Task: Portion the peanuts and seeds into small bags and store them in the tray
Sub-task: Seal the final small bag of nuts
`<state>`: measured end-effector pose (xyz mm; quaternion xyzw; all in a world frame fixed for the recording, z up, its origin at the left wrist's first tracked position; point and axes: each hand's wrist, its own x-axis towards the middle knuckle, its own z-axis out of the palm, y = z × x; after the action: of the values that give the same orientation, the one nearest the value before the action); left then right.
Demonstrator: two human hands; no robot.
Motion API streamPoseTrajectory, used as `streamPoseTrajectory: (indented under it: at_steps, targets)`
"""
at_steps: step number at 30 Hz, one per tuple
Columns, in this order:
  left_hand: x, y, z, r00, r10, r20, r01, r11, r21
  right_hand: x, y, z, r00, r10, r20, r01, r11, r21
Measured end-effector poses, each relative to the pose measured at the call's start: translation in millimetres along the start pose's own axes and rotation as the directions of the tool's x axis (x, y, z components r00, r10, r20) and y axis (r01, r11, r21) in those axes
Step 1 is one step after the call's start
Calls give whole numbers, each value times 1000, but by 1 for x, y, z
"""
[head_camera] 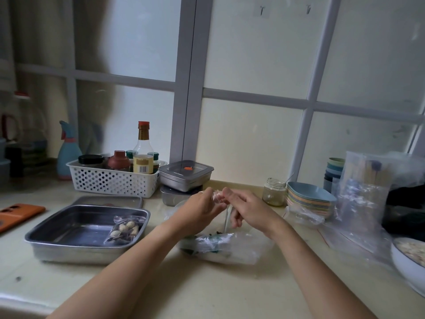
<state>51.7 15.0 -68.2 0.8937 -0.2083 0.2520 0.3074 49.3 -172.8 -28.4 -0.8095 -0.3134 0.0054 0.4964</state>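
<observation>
The left hand (200, 207) and right hand (248, 209) each have their grip clamped on one end of a small bag (217, 196) held above the table (207, 284). The bag is blurred but seems to lie crosswise. The tray (76, 226), holding one filled bag (125, 230), lies leftward, nearer the left hand. The bottle (143, 157) shows a barcode but no legible writing.

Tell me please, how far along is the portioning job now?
Done: one filled small bag lies in the metal tray. In hand: the left hand and right hand pinch a second small bag. Left: storing it; the large plastic bag has seeds in it.
</observation>
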Motion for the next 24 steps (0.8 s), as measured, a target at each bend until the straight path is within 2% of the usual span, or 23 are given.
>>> streamPoseTrajectory:
  at_steps: [2,4,6,8,10,12,14,17,20,24]
  targets:
    - [1,0,-3,998,-31,-59,29,999,-27,5,3,-2,989,36,-144,-23,996,91]
    - [1,0,-7,987,-81,-138,76,996,-36,8,12,-8,953,136,-270,-128,991,47]
    - [-1,-1,-10,973,-124,-196,120,992,-31,9,23,-7,926,264,-269,-309,940,-141]
    - [-3,0,-10,967,-136,-217,134,991,-21,10,32,2,892,369,-259,-445,813,-375]
    - [-4,2,-9,967,-139,-213,139,990,-12,15,34,15,855,417,-307,-518,695,-499]
    - [-5,3,-8,971,-144,-192,146,989,-4,21,33,25,838,413,-356,-545,622,-562]
    - [-7,6,-7,972,-145,-185,148,989,2,24,29,30,823,451,-346,-568,657,-495]
    - [-10,9,-7,972,-140,-189,147,989,21,22,23,23,799,528,-288,-591,778,-215]
    - [-9,11,-13,972,-154,-175,174,979,107,14,11,8,826,496,-269,-520,854,-23]
    - [-8,10,-22,942,-315,-114,334,904,266,-8,-4,-7,855,403,-327,-424,906,5]
